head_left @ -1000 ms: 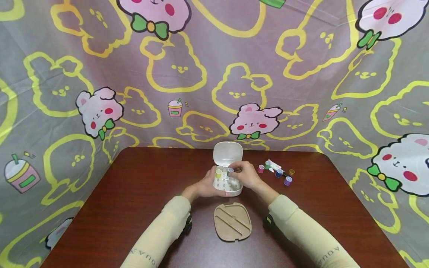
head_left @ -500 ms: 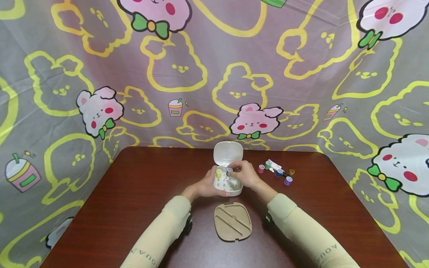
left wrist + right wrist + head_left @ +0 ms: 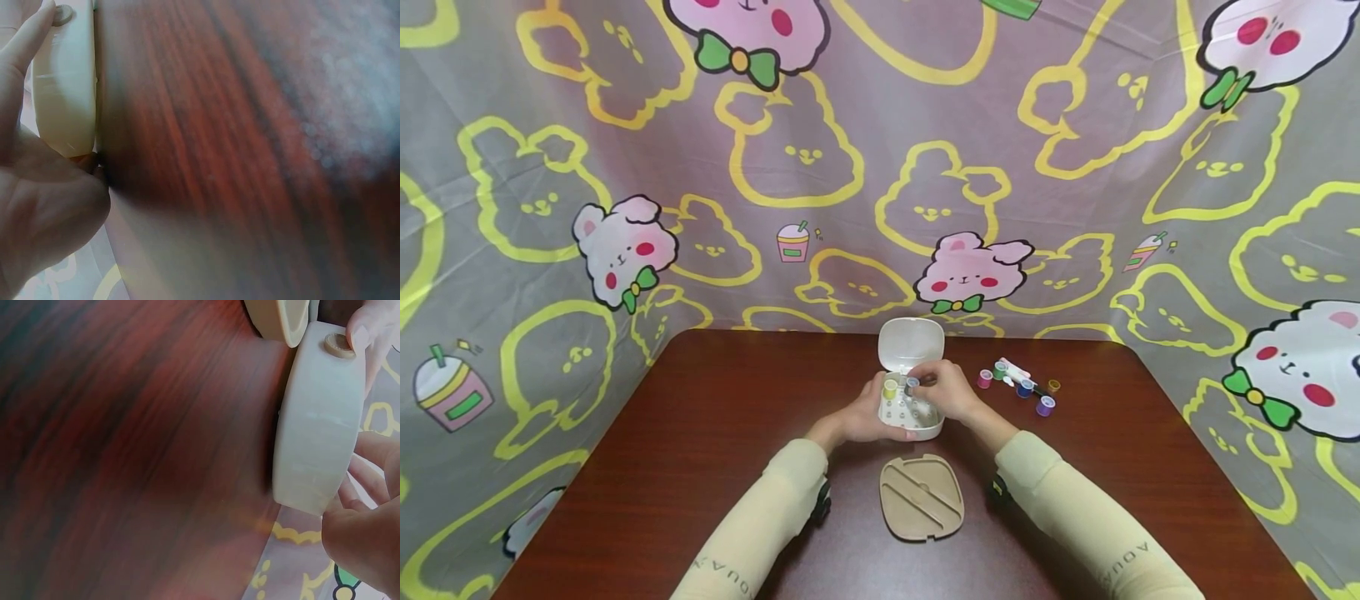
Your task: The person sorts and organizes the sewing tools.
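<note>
A white box (image 3: pixel 927 432) with its lid (image 3: pixel 912 346) raised stands at mid-table, its inside lined with rows of small pegs. My left hand (image 3: pixel 859 417) grips the box from the left, thumb along the front; the left wrist view shows this hand (image 3: pixel 53 200) against the box's side. Over the box, my right hand (image 3: pixel 953 393) pinches a small grey-blue pot (image 3: pixel 913 384) at the back row. Beside it sits a yellow pot (image 3: pixel 890 388). In the right wrist view a tan button (image 3: pixel 339 345) shows on the box wall, and the pinched pot is hidden.
A tan tray-like panel (image 3: pixel 917 500) with diagonal grooves lies in front of the box. To the right are several small pots, among them a pink pot (image 3: pixel 984 379) and a purple pot (image 3: pixel 1045 406), around a white tool (image 3: pixel 1015 369). Patterned cloth hangs behind the table.
My right hand has shifted the grey-blue pot slightly left, towards the yellow one. The left hand keeps its hold on the box.
</note>
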A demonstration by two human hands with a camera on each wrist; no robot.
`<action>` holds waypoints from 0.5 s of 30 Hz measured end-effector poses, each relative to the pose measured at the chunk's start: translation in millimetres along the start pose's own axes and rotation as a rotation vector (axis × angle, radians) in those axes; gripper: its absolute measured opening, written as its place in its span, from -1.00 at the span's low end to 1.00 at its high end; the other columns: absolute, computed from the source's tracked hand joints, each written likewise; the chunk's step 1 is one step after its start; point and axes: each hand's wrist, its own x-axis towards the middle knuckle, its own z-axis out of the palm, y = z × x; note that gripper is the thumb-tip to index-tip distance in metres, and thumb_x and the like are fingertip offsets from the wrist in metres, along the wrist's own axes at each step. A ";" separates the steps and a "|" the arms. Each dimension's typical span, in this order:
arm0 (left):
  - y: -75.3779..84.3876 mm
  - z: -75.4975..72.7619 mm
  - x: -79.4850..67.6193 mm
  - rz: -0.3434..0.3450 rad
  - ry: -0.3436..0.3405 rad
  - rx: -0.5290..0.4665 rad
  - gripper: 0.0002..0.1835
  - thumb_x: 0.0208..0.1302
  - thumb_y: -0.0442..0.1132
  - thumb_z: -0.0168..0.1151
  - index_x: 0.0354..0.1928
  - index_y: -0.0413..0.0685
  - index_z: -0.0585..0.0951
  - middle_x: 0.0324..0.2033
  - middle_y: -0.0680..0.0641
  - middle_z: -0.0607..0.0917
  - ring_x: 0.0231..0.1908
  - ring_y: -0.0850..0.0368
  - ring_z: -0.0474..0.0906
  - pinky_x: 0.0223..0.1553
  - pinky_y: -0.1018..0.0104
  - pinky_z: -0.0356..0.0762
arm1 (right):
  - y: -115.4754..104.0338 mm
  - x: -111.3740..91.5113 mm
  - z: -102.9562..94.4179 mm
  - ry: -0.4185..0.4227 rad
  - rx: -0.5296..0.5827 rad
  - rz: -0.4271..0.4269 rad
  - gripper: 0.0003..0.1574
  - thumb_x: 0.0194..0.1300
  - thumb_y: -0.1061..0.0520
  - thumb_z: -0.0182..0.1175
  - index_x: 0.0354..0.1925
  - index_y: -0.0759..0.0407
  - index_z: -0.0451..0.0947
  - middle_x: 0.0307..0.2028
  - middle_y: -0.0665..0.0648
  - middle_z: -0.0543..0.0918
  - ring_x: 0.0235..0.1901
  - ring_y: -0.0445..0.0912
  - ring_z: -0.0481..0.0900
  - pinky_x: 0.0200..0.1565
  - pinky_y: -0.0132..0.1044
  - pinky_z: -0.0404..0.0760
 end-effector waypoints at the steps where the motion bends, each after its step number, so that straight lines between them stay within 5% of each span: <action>1: -0.4 0.0 0.3 -0.001 0.000 0.002 0.21 -0.15 0.09 0.67 0.44 -0.07 0.08 0.21 -0.20 0.31 0.17 -0.01 0.28 0.25 0.06 0.28 | 0.3 0.4 0.1 0.000 -0.006 -0.005 -0.77 0.19 0.35 0.41 -0.13 0.32 0.75 -0.20 0.22 0.79 -0.15 0.05 0.75 -0.05 -0.06 0.69; 15: 1.7 -1.8 -0.6 -0.030 -0.018 0.000 0.24 -0.13 0.11 0.67 0.47 -0.04 0.05 0.25 -0.17 0.29 0.20 0.02 0.27 0.26 0.09 0.28 | 2.8 4.1 2.7 -0.002 -0.052 -0.049 -0.74 0.14 0.38 0.43 -0.14 0.30 0.76 -0.21 0.19 0.80 -0.17 0.03 0.76 -0.07 -0.08 0.70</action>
